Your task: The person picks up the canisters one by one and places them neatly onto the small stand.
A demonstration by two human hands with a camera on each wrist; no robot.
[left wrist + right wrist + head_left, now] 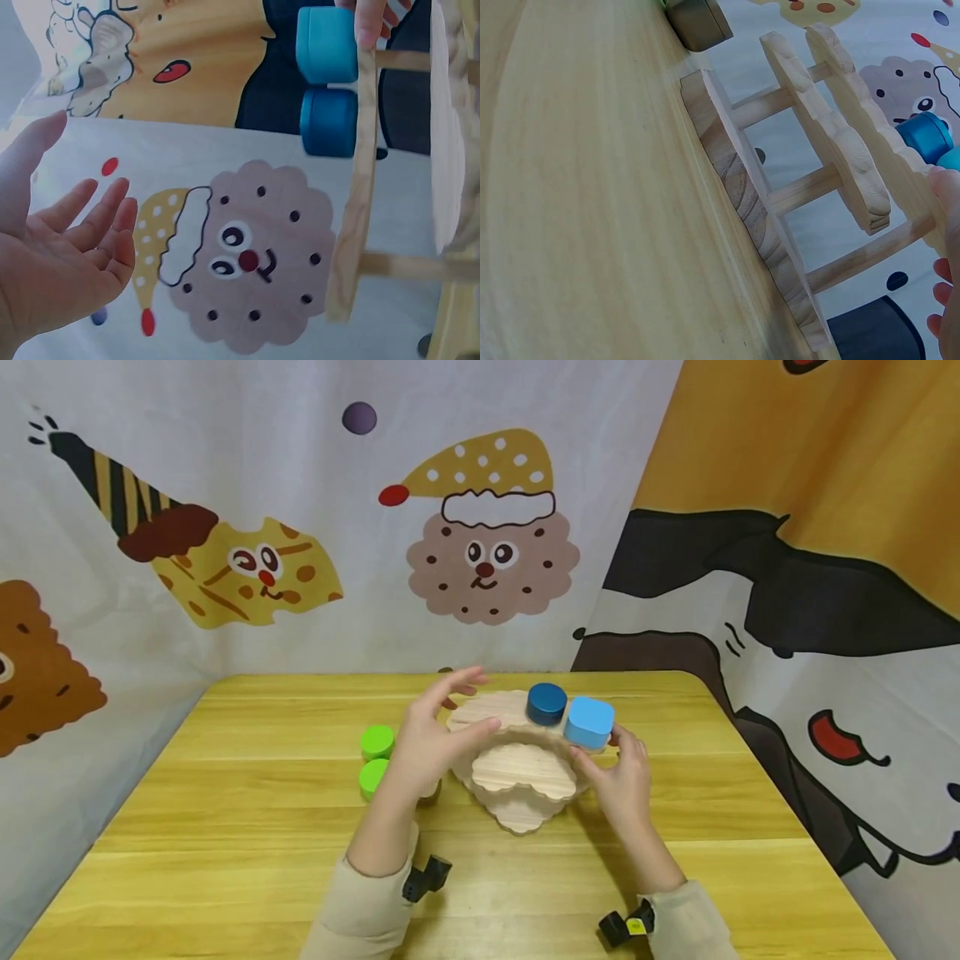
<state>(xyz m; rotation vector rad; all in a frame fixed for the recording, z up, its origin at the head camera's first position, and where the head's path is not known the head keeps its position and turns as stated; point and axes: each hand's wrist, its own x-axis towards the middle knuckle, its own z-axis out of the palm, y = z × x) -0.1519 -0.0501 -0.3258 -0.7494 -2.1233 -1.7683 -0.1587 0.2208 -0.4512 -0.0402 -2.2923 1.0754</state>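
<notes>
At right edge, right hand [625,782] grips stand [522,768]; left hand [429,745] clear.

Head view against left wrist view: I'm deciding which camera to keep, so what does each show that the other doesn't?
Only the head view: two round green blocks and black devices at the beige sleeves.
Only the left wrist view: wooden posts between tiers of the wooden stand.
Both: that stand, the dark blue cylinder, the light blue block, left grip, right grip and printed cookie in a polka-dot hat.
</notes>
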